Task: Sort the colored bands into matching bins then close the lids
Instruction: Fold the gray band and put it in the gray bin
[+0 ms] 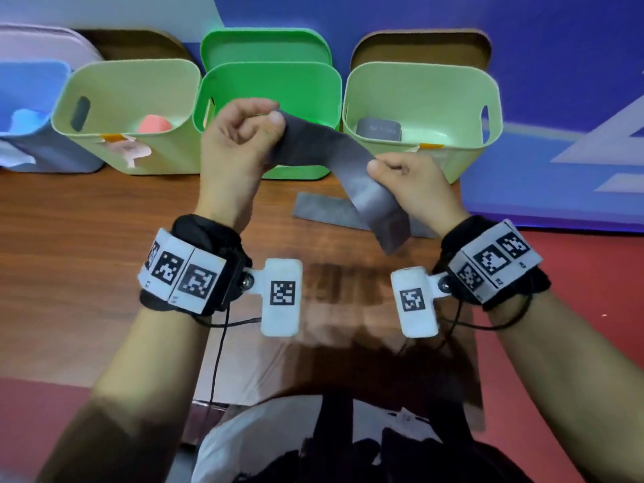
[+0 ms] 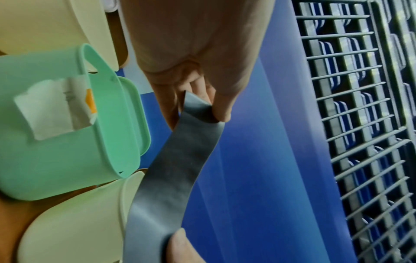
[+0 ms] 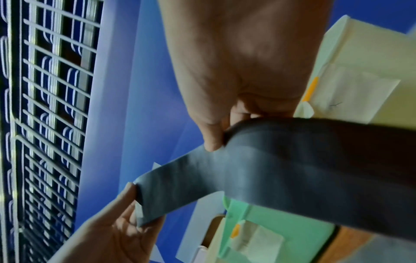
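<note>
Both hands hold 1 grey band (image 1: 324,148) above the wooden table (image 1: 87,245), in front of the bright green bin (image 1: 268,88): the left hand (image 1: 237,141) pinches its upper end between thumb and curled fingers, and the right hand (image 1: 411,183) pinches it further down, the loose tail hanging below that grip. A 2nd grey band (image 1: 324,212) lies flat on the table just under the held one. 4 open bins stand in a row at the back; the pale green bin (image 1: 449,88) on the right holds a folded grey band (image 1: 379,129), the pale green bin (image 1: 139,81) left of centre holds a pink band (image 1: 153,124), and the blue bin (image 1: 38,85) at far left holds a blue band (image 1: 26,118).
</note>
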A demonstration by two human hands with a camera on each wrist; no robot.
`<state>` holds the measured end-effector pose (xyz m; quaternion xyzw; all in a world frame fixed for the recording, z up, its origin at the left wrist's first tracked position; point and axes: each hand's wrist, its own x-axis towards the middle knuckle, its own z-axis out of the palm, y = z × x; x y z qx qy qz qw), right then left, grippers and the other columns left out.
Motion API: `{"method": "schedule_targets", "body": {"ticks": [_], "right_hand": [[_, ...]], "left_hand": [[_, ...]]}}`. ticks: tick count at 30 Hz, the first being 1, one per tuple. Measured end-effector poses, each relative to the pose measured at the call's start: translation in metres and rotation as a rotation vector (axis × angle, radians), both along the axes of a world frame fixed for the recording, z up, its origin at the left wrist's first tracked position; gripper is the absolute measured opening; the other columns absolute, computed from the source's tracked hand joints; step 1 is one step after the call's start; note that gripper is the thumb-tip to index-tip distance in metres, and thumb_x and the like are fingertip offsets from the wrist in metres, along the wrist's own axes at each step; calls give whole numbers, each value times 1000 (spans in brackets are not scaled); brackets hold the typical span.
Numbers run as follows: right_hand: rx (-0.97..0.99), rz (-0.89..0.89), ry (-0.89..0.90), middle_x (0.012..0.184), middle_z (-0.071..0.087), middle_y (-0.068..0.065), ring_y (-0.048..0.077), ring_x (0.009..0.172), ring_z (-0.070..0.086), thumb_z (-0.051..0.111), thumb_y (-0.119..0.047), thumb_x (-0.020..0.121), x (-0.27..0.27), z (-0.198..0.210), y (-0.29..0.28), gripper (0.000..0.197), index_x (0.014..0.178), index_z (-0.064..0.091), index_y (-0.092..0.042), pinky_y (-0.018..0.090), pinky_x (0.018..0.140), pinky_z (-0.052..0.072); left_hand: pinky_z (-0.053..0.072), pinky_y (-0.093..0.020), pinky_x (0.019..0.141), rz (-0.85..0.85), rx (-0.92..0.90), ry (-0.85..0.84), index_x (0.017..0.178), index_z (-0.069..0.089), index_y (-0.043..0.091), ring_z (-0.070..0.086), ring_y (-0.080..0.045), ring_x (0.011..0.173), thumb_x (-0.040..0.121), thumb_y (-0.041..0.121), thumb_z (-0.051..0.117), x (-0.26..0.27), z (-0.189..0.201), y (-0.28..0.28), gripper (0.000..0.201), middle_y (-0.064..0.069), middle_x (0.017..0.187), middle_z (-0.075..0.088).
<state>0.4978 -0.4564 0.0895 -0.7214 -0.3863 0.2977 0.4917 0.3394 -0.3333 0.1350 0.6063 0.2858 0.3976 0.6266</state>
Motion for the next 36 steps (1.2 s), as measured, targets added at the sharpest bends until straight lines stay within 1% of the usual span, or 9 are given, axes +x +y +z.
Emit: {"method": "schedule_targets", "body": {"ticks": [2, 4, 6, 9, 16, 21, 26, 30, 36], "right_hand": [[-5, -10, 124, 71, 39, 7, 14, 66, 35, 52, -18, 94, -8, 7, 3, 39, 73, 52, 15, 23, 56, 27], [4, -29, 306, 60, 45, 5, 6, 55, 43, 49, -19, 96, -16, 17, 6, 36, 66, 54, 0, 17, 49, 36], [30, -1, 498, 69, 64, 0, 7, 63, 61, 44, -17, 98, -23, 27, 9, 26, 82, 62, -11, 24, 65, 55], [87, 34, 646, 81, 73, 2, 13, 77, 69, 38, -15, 100, -31, 41, 17, 26, 96, 62, -8, 32, 83, 54], [167, -13, 772, 62, 69, -1, 12, 66, 67, 34, -17, 101, -57, 65, 38, 28, 86, 57, -11, 27, 71, 56], [186, -28, 778, 78, 72, 3, 15, 74, 67, 40, -24, 99, -76, 76, 54, 25, 95, 60, -10, 27, 72, 56], [213, 43, 704, 106, 61, 15, 23, 95, 60, 43, -26, 97, -88, 90, 62, 26, 104, 59, -6, 35, 88, 52], [229, 36, 592, 90, 64, 5, 14, 82, 62, 48, -19, 96, -93, 99, 72, 17, 93, 63, -11, 33, 81, 55], [241, -34, 503, 80, 68, 2, 9, 70, 65, 49, -13, 96, -93, 111, 88, 17, 89, 64, -10, 26, 71, 57]], "left_hand": [[42, -14, 54, -66, 31, -22, 85, 57, 16, 50, 5, 52, 81, 8, 58, -4, 8, -7, 9, 15, 54, 60], [45, -11, 57, -128, 93, -11, 83, 58, 15, 56, 5, 56, 81, -1, 61, -7, 11, -14, 17, 15, 59, 65], [49, -13, 70, -177, 198, 42, 81, 60, 18, 63, 4, 70, 78, -4, 65, -9, 10, -20, 23, 18, 69, 69], [49, -17, 84, -199, 358, 94, 84, 63, 22, 65, 1, 87, 75, -1, 68, -16, 7, -21, 25, 19, 83, 69], [45, -23, 96, -217, 993, 192, 90, 71, -2, 60, -16, 105, 80, 8, 68, -42, -1, 0, 14, -11, 96, 72], [46, -30, 96, -224, 1141, 238, 93, 72, 1, 61, -22, 108, 84, 12, 61, -55, -1, 9, 18, -12, 101, 71], [51, -36, 90, -189, 1299, 236, 93, 74, 3, 64, -28, 106, 88, 14, 59, -67, 4, 22, 19, -11, 102, 71], [56, -40, 81, -217, 1402, 232, 92, 74, 4, 65, -30, 105, 87, 12, 60, -72, 2, 35, 17, -11, 102, 72], [46, -33, 98, -156, 1327, 104, 97, 70, 2, 57, -25, 114, 91, 10, 55, -74, 14, 46, 18, -13, 110, 68]]}}
